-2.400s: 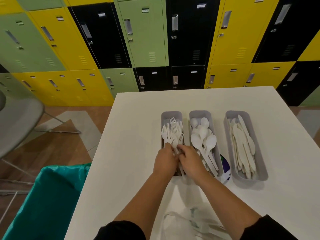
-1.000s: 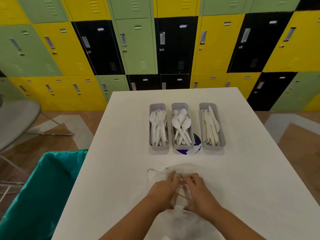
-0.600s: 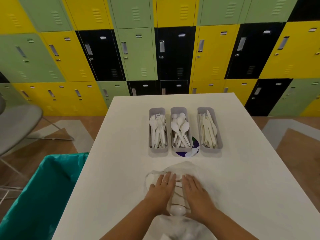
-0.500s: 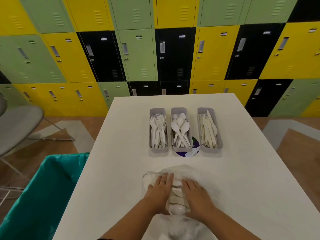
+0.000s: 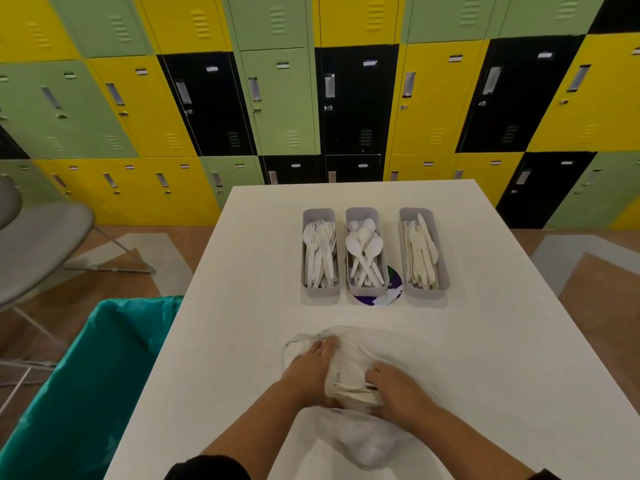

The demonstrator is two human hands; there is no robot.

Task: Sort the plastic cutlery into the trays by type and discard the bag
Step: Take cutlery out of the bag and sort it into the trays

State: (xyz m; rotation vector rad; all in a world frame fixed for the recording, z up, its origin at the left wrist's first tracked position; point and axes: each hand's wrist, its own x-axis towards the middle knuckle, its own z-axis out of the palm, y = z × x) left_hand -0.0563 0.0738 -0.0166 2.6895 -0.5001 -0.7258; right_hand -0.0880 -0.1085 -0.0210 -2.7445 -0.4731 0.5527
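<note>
Flat hands (image 5: 308,370) now bunch bag (image 5: 349,372), fingers (image 5: 327,344) curled.

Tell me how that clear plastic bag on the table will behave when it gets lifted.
The plastic bag looks thin and crumpled, so it will probably sag and fold rather than hold shape. Cutlery still shows inside between the left hand and right hand, so the load may shift or slide toward an opening. Its glossy film is likely slippery.

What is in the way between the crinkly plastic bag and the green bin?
Nothing visible. The clear plastic bag lies under both hands on the white table; the teal-lined bin stands open beside the table's left edge, with bare tabletop between them.
</note>
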